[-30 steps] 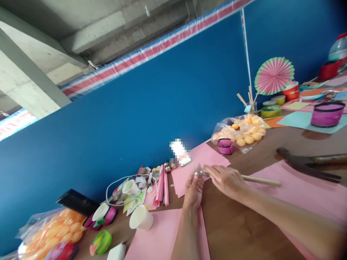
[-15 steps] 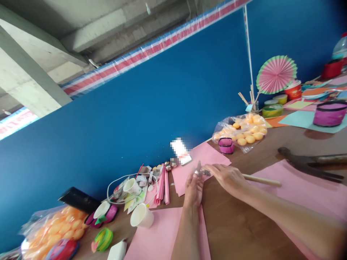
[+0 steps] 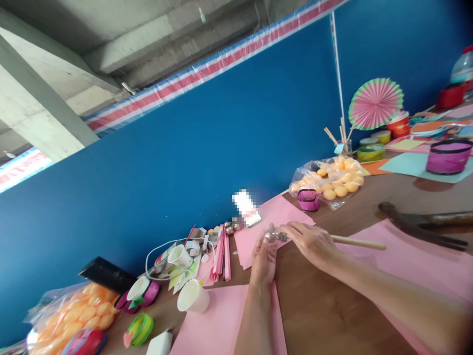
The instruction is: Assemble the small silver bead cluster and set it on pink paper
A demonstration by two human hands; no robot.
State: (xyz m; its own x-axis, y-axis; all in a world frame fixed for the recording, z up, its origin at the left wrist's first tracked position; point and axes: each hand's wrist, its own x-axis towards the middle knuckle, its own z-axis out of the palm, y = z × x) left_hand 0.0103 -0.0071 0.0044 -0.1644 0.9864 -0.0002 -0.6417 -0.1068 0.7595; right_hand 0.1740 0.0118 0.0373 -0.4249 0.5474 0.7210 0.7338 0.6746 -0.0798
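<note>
My right hand (image 3: 312, 244) is closed around a pale wooden stick (image 3: 360, 242), whose plain end sticks out to the right behind the wrist. At the other end is a shiny silver cluster of round, bell-like pieces (image 3: 272, 235). My left hand (image 3: 263, 259) pinches this cluster from below between thumb and fingers. Exactly how the cluster joins the stick is too small to make out. Both hands are held above the table, between sheets of pink paper (image 3: 218, 320).
A hammer (image 3: 417, 229) lies on pink paper at right. Beyond the hands sit a bag of orange balls (image 3: 342, 177) and a small purple band (image 3: 308, 199). A paper cup (image 3: 193, 297), pink strips (image 3: 220, 254) and a white cable (image 3: 148, 264) lie left. A blue partition (image 3: 207, 162) stands behind.
The silver cluster has turned slightly in my fingers, and its upper tip stands lower. Both hands keep nearly the same place and grip.
</note>
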